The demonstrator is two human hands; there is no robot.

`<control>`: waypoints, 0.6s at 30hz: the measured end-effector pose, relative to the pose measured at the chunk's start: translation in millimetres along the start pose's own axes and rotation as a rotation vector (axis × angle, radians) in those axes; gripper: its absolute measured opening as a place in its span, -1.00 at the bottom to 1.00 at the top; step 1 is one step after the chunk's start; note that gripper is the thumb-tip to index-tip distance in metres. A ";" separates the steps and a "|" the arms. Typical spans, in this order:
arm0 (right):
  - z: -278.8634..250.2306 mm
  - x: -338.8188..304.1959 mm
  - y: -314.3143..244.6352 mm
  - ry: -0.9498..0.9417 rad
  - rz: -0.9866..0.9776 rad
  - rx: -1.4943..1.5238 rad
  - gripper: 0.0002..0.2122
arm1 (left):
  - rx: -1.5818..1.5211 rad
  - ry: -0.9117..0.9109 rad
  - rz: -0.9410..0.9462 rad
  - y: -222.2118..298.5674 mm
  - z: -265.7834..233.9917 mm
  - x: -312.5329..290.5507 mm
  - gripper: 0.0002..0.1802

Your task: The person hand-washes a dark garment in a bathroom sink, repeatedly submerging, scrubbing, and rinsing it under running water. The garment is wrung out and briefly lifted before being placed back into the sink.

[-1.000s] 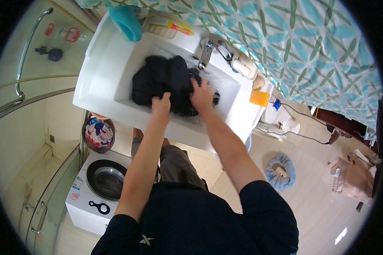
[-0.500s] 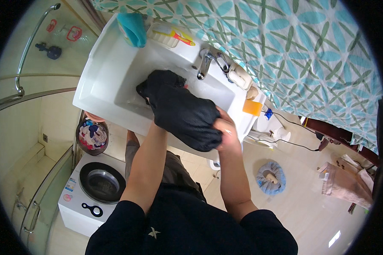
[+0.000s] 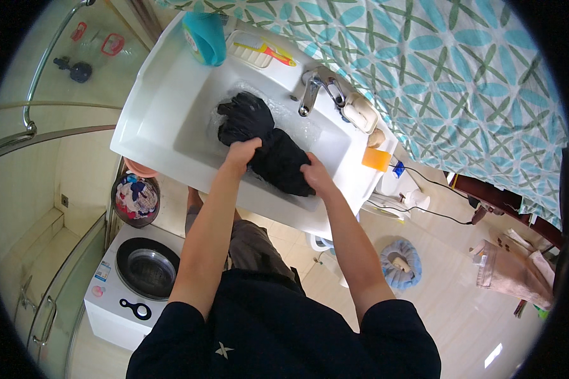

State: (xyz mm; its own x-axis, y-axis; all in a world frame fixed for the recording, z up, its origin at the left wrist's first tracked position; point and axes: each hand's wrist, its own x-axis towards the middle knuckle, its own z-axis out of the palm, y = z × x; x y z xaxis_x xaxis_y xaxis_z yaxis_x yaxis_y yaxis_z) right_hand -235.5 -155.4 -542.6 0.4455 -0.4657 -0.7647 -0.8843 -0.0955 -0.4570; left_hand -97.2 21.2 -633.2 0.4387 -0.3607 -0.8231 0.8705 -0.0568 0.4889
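The dark garment [image 3: 265, 142] lies bunched in the white sink [image 3: 164, 120], soaked, so likely heavy, limp and slippery; bunched folds offer the best hold. The left hand [image 3: 241, 153] clenches its middle, and the right hand [image 3: 315, 177] presses its 4 o'clock end. The tap [image 3: 311, 91] crowds 1 o'clock; the basin is open toward 9 o'clock.

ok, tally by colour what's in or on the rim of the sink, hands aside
Black: 1, wet garment, gripped by left hand and right hand
Teal: 1, bottle
Orange: 1, cup
White: 2, soap dish and ridged tray
Silver: 1, tap
Total: 6
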 end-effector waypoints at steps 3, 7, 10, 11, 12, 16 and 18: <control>28.4 -13.1 -4.1 0.412 -0.027 -1.012 -0.33 | 0.145 0.185 0.009 -20.5 1.1 -7.8 -0.47; 63.6 32.7 -26.5 0.222 -0.844 -0.451 -0.17 | -0.192 0.019 -0.178 -23.5 -13.4 -6.3 -0.41; 78.1 76.8 -29.1 -0.041 -0.934 -0.782 -0.10 | -0.334 -0.071 -0.183 -9.4 -24.5 -0.3 -0.35; 77.3 89.3 -29.4 0.007 -0.889 -0.864 -0.18 | -0.346 -0.039 -0.240 -5.8 -25.6 -0.1 -0.33; 88.4 94.5 -28.4 0.148 -0.761 -0.719 -0.22 | -0.191 0.032 -0.243 -1.7 -25.0 1.3 -0.21; 90.3 91.7 -21.9 0.538 -0.240 -0.628 -0.36 | -0.053 0.318 -0.185 4.0 -18.0 0.7 -0.12; 83.5 84.8 -19.5 0.411 -0.531 -0.854 -0.43 | -0.153 0.373 -0.093 4.3 -16.0 1.5 -0.10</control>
State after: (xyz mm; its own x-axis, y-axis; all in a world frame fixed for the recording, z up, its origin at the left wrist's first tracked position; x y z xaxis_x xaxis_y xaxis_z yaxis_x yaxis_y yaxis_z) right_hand -168.8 -119.6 -636.4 0.8593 -0.4280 -0.2800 -0.4687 -0.8781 -0.0961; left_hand -89.2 35.3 -636.9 0.3831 0.0036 -0.9237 0.9209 0.0757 0.3823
